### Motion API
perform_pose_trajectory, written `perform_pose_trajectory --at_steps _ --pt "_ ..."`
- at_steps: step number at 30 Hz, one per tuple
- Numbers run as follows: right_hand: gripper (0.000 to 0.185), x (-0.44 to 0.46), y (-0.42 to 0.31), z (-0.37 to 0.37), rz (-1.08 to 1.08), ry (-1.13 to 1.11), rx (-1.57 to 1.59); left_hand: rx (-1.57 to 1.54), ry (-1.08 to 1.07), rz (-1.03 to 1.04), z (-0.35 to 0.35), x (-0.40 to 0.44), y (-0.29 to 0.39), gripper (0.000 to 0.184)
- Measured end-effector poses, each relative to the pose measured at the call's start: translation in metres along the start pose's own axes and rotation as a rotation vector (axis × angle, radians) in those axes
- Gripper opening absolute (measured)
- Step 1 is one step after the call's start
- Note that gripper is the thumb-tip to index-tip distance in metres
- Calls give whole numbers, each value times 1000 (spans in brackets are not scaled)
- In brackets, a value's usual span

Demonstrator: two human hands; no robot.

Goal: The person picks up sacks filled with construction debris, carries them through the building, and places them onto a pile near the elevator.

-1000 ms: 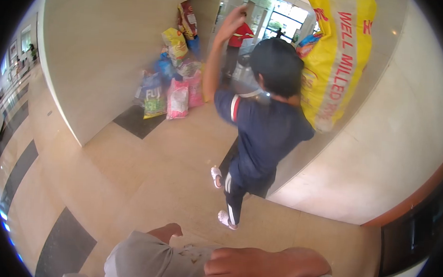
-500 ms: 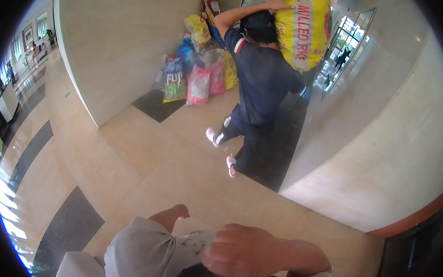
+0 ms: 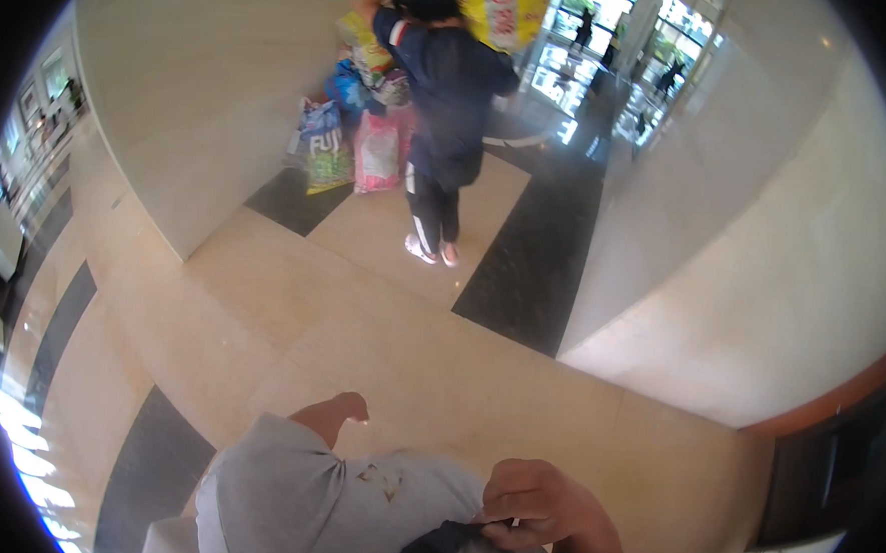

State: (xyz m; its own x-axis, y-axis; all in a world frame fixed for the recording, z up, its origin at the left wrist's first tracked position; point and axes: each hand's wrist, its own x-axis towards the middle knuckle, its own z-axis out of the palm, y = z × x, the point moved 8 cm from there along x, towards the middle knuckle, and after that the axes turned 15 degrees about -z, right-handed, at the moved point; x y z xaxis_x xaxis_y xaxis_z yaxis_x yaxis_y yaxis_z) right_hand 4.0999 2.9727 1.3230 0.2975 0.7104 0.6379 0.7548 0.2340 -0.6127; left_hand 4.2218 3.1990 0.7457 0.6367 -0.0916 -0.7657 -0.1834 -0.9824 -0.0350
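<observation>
My right hand (image 3: 542,497) is in front of my body with its fingers closed on a black strap (image 3: 429,548). The strap runs down to the left across my grey shirt (image 3: 286,499). Beyond the shirt's sleeve, part of my left hand (image 3: 348,409) shows over the tiled floor (image 3: 289,339). Its fingers are mostly hidden, so whether it holds anything is unclear.
Ahead, a person in dark clothes (image 3: 447,106) carries a yellow rice sack (image 3: 502,14) on one shoulder. Several filled bags, including a pink bag (image 3: 377,158), lean by the left wall (image 3: 202,94). A pale curved wall (image 3: 755,253) stands at right.
The person with the sack has moved farther away, beside the piled bags. My right hand has shifted to the right, and the strap in its fingers now shows more plainly.
</observation>
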Motion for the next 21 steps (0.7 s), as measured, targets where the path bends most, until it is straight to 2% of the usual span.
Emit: perform_pose_trajectory --at_steps 3,6,8,10,12,13,14,15,17,21 --pt "11 -12 0 -5 2 108 198 13 33 0 -9 13 4 38" --pt "15 -78 39 -22 372 262 75 41 51 38 -42 2 28 38" --pt "23 -181 87 -27 802 567 -232 26 84 82 -55 10 44 38" --pt "37 -281 112 -13 1250 551 -617 0 100 107 -64 14 54 39" --pt "45 -415 125 55 1430 285 -1071 -26 107 116 -71 19 64 41" --pt "61 -471 122 98 1855 225 -619 -1 98 131 -70 19 68 43" --pt "62 -544 127 155 2010 113 -439 25 90 146 -69 17 73 46" --pt "57 -613 141 231 1709 -212 -304 51 84 161 -70 14 77 48" --pt "54 -638 115 277 1776 -161 -180 99 38 110 -62 11 73 44" --pt "50 -641 85 281 1892 81 -154 134 -4 -21 -39 8 46 44"
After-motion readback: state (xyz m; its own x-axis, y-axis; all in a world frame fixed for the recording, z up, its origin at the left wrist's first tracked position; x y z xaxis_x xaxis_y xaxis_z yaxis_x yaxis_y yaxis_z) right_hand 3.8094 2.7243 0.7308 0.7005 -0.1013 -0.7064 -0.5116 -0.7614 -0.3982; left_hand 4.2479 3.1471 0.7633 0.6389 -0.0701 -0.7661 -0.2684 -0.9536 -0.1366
